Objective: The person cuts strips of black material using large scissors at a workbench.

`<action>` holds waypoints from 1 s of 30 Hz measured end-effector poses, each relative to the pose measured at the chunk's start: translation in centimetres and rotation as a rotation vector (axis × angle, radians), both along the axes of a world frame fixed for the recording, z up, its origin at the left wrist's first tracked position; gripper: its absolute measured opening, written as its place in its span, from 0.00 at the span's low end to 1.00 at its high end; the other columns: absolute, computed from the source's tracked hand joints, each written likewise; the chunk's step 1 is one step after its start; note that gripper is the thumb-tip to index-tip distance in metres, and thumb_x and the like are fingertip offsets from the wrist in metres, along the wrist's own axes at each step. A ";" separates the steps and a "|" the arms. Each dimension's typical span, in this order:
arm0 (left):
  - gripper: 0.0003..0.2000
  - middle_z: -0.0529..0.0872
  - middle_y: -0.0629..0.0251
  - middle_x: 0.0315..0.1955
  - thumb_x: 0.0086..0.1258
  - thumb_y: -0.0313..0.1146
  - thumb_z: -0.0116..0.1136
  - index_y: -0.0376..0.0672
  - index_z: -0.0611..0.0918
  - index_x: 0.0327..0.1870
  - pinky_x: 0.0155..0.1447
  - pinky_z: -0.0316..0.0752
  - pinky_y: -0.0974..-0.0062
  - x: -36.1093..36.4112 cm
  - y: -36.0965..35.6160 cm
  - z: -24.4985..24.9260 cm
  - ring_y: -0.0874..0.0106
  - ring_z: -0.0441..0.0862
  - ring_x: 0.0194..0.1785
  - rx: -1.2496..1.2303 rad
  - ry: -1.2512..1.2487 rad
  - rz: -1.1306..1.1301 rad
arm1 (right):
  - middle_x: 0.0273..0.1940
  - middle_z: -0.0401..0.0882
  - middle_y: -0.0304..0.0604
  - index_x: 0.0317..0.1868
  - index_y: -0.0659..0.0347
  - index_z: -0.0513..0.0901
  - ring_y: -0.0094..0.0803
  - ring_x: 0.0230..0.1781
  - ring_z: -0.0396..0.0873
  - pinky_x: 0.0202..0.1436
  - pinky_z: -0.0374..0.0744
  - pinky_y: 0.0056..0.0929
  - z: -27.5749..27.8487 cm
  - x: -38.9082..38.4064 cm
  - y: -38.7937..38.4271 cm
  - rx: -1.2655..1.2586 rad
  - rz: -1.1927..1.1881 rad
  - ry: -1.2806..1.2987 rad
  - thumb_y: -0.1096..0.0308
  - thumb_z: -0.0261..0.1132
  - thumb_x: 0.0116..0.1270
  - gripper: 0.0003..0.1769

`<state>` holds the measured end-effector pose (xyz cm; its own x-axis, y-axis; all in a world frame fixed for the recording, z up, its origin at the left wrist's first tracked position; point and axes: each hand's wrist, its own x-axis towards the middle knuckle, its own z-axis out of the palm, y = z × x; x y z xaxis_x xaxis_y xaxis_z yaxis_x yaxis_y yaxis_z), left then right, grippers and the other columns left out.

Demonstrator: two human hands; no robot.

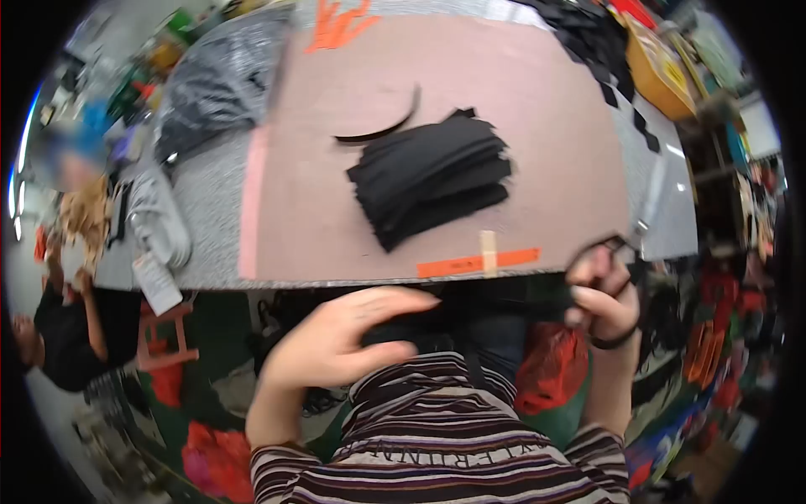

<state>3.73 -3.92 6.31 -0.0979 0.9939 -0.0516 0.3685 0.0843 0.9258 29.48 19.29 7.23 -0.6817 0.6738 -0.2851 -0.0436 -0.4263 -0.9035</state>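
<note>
My left hand (353,328) is in front of the table edge, fingers stretched out and thumb apart. Dark material shows in the gap between them, blending into the dark background. At the right, my right hand (606,294) has its fingers curled round a thin black strip (617,240), which loops up over the knuckles; motion blurs it. A dark band stretches between both hands below the edge. On the brown board (554,126) lies a stack of black fabric strips (432,176) with ragged ends. One loose curved strip (382,134) rests just beyond it.
Orange tape (457,265) marks the board's near edge. A dark plastic bag (218,84) sits back left, grey shoes (158,217) at left. Black strips (579,34) and a yellow basket (659,71) lie back right. Another person (71,336) works far left. A red bag (550,370) hangs below.
</note>
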 end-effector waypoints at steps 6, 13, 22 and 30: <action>0.17 0.87 0.55 0.33 0.67 0.38 0.68 0.35 0.84 0.48 0.37 0.78 0.73 3.6 9.0 1.8 0.62 0.86 0.32 0.054 -0.012 -0.052 | 0.35 0.80 0.49 0.45 0.58 0.62 0.34 0.25 0.84 0.30 0.83 0.26 2.8 -3.0 -0.4 0.167 -0.094 0.076 0.85 0.65 0.59 0.22; 0.07 0.88 0.57 0.26 0.60 0.30 0.71 0.38 0.87 0.37 0.30 0.76 0.74 -1.2 2.7 -0.2 0.64 0.86 0.25 -0.185 0.135 0.110 | 0.33 0.80 0.42 0.44 0.60 0.69 0.29 0.30 0.84 0.35 0.84 0.27 -3.7 1.0 0.5 0.150 -0.127 -0.297 0.80 0.70 0.62 0.18; 0.07 0.84 0.54 0.23 0.67 0.29 0.66 0.34 0.84 0.34 0.33 0.74 0.72 -1.3 4.3 -5.3 0.63 0.84 0.25 -0.246 0.214 0.201 | 0.30 0.78 0.37 0.40 0.64 0.73 0.19 0.29 0.72 0.37 0.76 0.23 -8.5 -0.9 2.0 0.535 -0.088 -0.635 0.70 0.75 0.61 0.18; 0.07 0.86 0.54 0.25 0.67 0.30 0.66 0.34 0.84 0.33 0.34 0.76 0.70 -1.0 4.1 -6.2 0.58 0.85 0.27 -0.251 0.190 0.211 | 0.31 0.78 0.37 0.42 0.64 0.73 0.19 0.30 0.73 0.37 0.76 0.23 -7.7 -1.7 2.1 0.539 -0.059 -0.680 0.74 0.72 0.62 0.15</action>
